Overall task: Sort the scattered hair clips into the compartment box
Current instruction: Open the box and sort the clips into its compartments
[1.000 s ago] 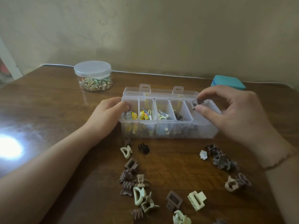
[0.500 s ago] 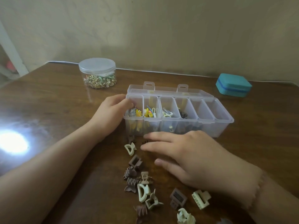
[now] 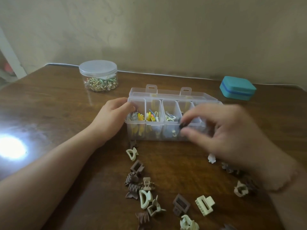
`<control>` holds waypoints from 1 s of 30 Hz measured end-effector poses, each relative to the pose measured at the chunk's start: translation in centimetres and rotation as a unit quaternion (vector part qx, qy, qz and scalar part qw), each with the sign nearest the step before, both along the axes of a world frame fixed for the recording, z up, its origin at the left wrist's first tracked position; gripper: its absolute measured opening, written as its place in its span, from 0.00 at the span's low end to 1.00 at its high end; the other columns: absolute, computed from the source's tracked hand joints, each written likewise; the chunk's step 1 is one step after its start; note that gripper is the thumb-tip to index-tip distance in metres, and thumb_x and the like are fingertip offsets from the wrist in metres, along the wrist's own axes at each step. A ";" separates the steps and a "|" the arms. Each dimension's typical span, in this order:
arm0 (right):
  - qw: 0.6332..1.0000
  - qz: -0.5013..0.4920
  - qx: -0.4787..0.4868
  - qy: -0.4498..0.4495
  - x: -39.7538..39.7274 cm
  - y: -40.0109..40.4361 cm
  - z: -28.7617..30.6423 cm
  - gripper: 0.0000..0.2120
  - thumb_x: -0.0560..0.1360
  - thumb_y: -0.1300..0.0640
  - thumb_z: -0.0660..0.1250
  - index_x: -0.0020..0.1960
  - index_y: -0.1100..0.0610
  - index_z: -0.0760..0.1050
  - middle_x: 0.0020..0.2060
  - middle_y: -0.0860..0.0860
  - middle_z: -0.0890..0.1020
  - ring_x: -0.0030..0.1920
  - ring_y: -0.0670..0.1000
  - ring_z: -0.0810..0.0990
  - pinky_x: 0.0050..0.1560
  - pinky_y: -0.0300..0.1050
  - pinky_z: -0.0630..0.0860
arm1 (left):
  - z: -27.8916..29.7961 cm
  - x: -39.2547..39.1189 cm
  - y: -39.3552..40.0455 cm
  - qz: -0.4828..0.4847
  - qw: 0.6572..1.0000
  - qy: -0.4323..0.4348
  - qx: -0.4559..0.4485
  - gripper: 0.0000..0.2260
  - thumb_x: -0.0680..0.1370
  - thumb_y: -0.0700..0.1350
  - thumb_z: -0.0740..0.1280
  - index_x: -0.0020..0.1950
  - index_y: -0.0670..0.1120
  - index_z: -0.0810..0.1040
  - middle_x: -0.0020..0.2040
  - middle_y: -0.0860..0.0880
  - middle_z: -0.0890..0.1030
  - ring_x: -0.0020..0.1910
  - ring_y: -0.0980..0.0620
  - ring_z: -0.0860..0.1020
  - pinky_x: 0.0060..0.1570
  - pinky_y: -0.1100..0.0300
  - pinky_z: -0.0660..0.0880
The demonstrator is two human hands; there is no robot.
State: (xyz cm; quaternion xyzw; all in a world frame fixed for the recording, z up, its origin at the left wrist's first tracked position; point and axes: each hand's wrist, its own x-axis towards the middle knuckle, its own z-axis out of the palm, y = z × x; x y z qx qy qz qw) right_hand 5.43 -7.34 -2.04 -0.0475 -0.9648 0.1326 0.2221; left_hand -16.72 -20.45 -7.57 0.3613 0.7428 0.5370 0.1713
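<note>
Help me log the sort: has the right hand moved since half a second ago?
Yes. The right hand has come up off the table from the loose clips to the compartment box, pinching a dark clip over its front edge.

One head-worn wide-angle view looks forward and down, close over the table (image 3: 49,105) toward the wall (image 3: 166,30)
</note>
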 end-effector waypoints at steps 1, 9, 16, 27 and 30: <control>0.998 -0.040 -0.020 0.034 0.4 0.7 0.5 0.07 0.73 0.46 0.67 0.51 0.43 0.78 0.34 0.31 0.76 0.32 0.41 0.76 0.29 0.31 0.70 | 0.0 0.0 0.0 0.001 1.000 0.001 0.000 0.16 0.70 0.52 0.60 0.48 0.49 0.84 0.50 0.50 0.85 0.52 0.52 0.80 0.53 0.54 0.72; 0.980 -0.185 -0.004 0.068 1.4 2.4 1.3 0.03 0.73 0.48 0.69 0.46 0.46 0.81 0.36 0.37 0.79 0.35 0.31 0.74 0.31 0.33 0.65 | 0.1 -0.1 -0.1 -0.011 1.000 -0.009 -0.013 0.19 0.70 0.53 0.60 0.53 0.49 0.84 0.54 0.52 0.84 0.56 0.55 0.79 0.53 0.58 0.72; 0.939 -0.122 0.035 -0.320 2.4 1.4 2.4 0.08 0.71 0.41 0.70 0.50 0.34 0.75 0.46 0.32 0.78 0.47 0.33 0.75 0.43 0.33 0.72 | 0.3 -0.1 -0.2 -0.011 1.000 -0.006 -0.014 0.19 0.70 0.53 0.60 0.54 0.49 0.85 0.55 0.53 0.84 0.58 0.55 0.79 0.59 0.55 0.72; 0.936 -0.069 0.075 -0.338 1.6 0.5 1.1 0.06 0.75 0.43 0.66 0.52 0.37 0.75 0.46 0.37 0.78 0.48 0.39 0.75 0.49 0.38 0.77 | 0.2 -0.1 -0.2 -0.012 1.000 -0.005 -0.017 0.19 0.70 0.52 0.60 0.53 0.48 0.84 0.54 0.51 0.84 0.57 0.52 0.79 0.57 0.54 0.73; 0.946 -0.035 0.059 -0.316 1.3 0.4 0.8 0.04 0.74 0.44 0.67 0.48 0.39 0.74 0.42 0.37 0.77 0.45 0.37 0.75 0.45 0.37 0.76 | 0.2 -0.1 -0.1 -0.009 1.000 -0.003 -0.015 0.19 0.70 0.52 0.60 0.53 0.48 0.84 0.54 0.51 0.85 0.57 0.52 0.79 0.60 0.51 0.72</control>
